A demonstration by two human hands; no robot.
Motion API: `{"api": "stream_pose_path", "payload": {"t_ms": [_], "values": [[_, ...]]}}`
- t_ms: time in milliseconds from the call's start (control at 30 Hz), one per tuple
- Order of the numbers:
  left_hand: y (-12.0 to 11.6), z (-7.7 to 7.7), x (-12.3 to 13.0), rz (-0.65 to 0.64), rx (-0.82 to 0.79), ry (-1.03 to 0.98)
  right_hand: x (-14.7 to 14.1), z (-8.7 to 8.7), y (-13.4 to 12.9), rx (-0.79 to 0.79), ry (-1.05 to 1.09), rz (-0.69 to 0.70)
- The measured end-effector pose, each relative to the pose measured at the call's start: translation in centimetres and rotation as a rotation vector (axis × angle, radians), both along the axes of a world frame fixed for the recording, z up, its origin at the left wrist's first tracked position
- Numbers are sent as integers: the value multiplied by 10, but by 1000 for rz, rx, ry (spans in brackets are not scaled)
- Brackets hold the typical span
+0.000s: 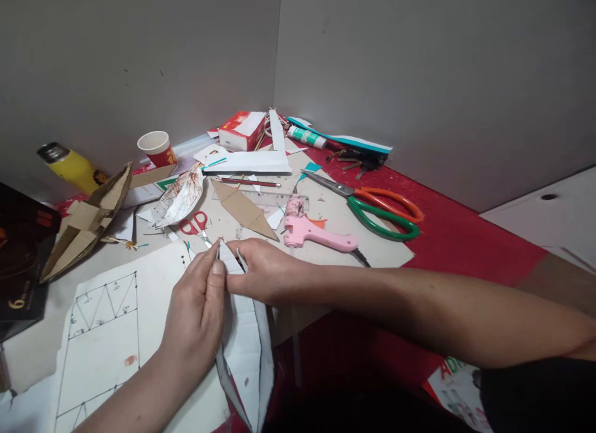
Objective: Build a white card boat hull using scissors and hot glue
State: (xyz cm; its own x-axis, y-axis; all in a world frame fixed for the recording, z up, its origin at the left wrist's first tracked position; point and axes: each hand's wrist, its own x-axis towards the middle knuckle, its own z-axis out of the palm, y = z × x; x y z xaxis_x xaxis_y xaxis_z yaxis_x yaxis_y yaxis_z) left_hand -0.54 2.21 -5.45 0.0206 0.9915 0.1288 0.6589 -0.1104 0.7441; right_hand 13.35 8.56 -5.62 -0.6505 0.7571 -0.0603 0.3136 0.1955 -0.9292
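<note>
A long white folded card piece, pointed and boat-like with raised sides, hangs at the table's near edge. My left hand is closed on its upper left edge, thumb pressed against the card. My right hand grips the upper right part, with some fingers hidden inside or behind the card. The two hands nearly touch at the top end. Just beyond them lie red-handled scissors and a flat brown cardboard piece. A pink glue gun rests to the right.
Large scissors with orange and green handles lie at the right. A sheet with drawn triangles is at the left, near a brown cardboard boat shape. Behind stand a yellow bottle, a paper cup and a red box.
</note>
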Motion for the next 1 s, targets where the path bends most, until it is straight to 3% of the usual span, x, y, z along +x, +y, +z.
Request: {"api": "stream_pose_path", "payload": {"t_ms": [300, 633, 1000], "values": [[3, 2, -2, 0, -145, -158, 1, -5, 1, 6, -6, 100], [7, 1, -2, 51, -110, -195, 3, 7, -2, 95, -257, 98], [5, 2, -1, 97, -259, -285, 3, 1, 4, 151, -165, 83]]}}
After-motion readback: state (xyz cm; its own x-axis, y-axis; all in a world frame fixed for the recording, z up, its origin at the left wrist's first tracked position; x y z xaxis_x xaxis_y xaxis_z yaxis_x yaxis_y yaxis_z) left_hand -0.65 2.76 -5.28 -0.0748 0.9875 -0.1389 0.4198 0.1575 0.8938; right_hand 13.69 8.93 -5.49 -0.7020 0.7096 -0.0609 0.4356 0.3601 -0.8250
